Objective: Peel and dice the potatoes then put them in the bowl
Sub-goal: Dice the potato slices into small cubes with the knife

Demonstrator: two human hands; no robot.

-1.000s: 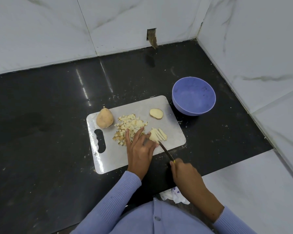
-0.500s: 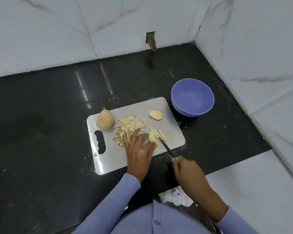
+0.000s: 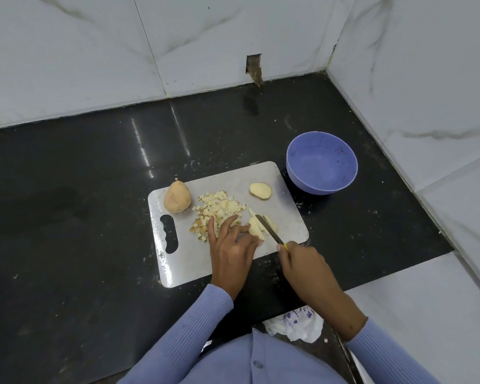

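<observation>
Left hand (image 3: 231, 246) flat on the cutting board (image 3: 183, 261), fingers spread, fingertips pressed against the potato strips (image 3: 257, 229) near the board's right edge. Right hand (image 3: 302, 261) curled round the knife (image 3: 268, 228) handle at the board's near right corner; blade laid across the strips, tip pointing away. Just left of the strips, a pile of diced potato (image 3: 219, 210), partly hidden under the left fingers. Farther left, beside the board's handle slot, one whole unpeeled potato (image 3: 177, 200). Toward the far right corner of the board, a lone potato slice (image 3: 260, 190), apart from the pile. Off the board, just beyond that corner, the purple bowl (image 3: 322, 166) on the dark counter (image 3: 67, 217), holding no potato. White crumpled wrapper (image 3: 297, 324) with purple print at the counter's near edge, between the two blue sleeves. Marble-look wall tiles behind and to the right, with a small rectangular hole (image 3: 253, 65) in the back wall.

Compared with half a second ago: blade tip now farther across the strips; left fingertips pulled a touch closer to the blade. Whole potato, slice, pile and bowl unmoved.
</observation>
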